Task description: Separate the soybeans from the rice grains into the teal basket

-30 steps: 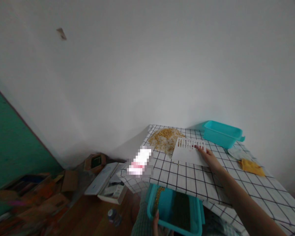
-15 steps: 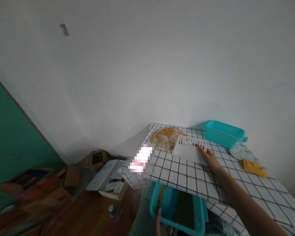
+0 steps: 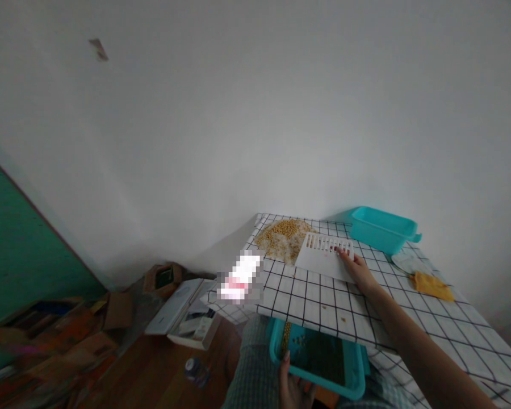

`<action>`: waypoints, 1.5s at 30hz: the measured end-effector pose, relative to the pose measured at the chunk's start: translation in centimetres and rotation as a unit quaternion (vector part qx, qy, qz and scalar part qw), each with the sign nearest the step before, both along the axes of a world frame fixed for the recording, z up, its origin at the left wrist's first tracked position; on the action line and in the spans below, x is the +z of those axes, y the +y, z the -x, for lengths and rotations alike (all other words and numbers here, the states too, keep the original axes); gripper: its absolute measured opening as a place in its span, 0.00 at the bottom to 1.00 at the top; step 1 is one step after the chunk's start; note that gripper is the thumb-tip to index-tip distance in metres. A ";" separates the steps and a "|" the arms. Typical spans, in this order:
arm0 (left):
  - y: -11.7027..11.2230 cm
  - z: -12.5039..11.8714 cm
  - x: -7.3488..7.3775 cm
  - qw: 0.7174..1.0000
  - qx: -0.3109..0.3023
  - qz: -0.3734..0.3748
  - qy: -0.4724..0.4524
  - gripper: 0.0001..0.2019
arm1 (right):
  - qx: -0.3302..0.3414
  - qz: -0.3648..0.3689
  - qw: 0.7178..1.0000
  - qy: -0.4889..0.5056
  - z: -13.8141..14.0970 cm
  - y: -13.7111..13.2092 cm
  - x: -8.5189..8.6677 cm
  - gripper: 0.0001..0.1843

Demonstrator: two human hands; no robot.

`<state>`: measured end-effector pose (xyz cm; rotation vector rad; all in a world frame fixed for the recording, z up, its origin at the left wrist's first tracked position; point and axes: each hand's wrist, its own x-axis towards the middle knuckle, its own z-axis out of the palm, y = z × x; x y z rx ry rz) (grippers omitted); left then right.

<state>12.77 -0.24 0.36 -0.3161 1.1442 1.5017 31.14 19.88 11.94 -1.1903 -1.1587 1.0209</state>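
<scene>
My right hand (image 3: 356, 271) rests on a white plastic board (image 3: 319, 261) with a row of slots, its fingers closed on the slotted edge. The board lies on a white checked cloth beside a heap of yellow soybean-like grains (image 3: 287, 228) mixed with paler bits. Below the table edge, my left hand (image 3: 293, 386) grips the near left rim of a teal plastic tub (image 3: 327, 388) over the lap. Inside the tub are a dark green mass (image 3: 326, 358), a strip of golden grains (image 3: 285, 335) along the left side and several pale grains.
Another teal tub (image 3: 378, 230) stands at the table's back right, near a clear plastic bag and a yellow cloth (image 3: 432, 286). A blurred bright object (image 3: 241, 276) lies at the left table edge. Boxes (image 3: 196, 329) and a bottle (image 3: 196, 370) are on the floor.
The tub in my left hand has shifted right and slightly tilted, and pale grains now show scattered near its middle. My right hand stays on the board. The view has shifted a little.
</scene>
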 end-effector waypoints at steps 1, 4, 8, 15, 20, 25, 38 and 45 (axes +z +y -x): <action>0.0 0.3 -0.2 0.999 -0.018 -0.006 -0.035 0.18 | -0.002 0.008 1.000 0.008 0.1 -0.1 0.1 0.24; -0.1 1.2 -0.4 0.995 -0.056 -0.028 -0.080 0.23 | -0.015 0.023 0.999 0.045 0.1 -0.2 0.6 0.26; -0.2 1.3 0.1 0.991 -0.090 -0.045 -0.086 0.24 | -0.064 0.008 0.992 0.108 -0.8 -1.3 2.1 0.28; 0.3 0.7 0.3 0.991 -0.088 -0.040 -0.090 0.25 | -0.284 -0.041 0.958 0.014 -4.9 -11.5 1.6 0.32; 0.1 0.6 1.5 0.990 -0.109 -0.049 -0.072 0.27 | -0.339 0.002 0.937 -0.083 -3.5 -18.3 -1.1 0.32; 0.1 1.0 2.6 0.992 -0.109 -0.048 -0.051 0.23 | -0.298 -0.002 0.952 -0.063 1.2 -19.6 -2.5 0.31; 0.4 4.0 2.8 0.991 -0.132 0.014 -0.032 0.25 | -0.202 -0.036 0.976 -0.069 5.6 -19.8 -1.4 0.27; 1.2 5.9 1.6 0.990 -0.136 0.029 -0.001 0.31 | -0.067 -0.074 0.987 -0.127 7.4 -17.2 0.7 0.24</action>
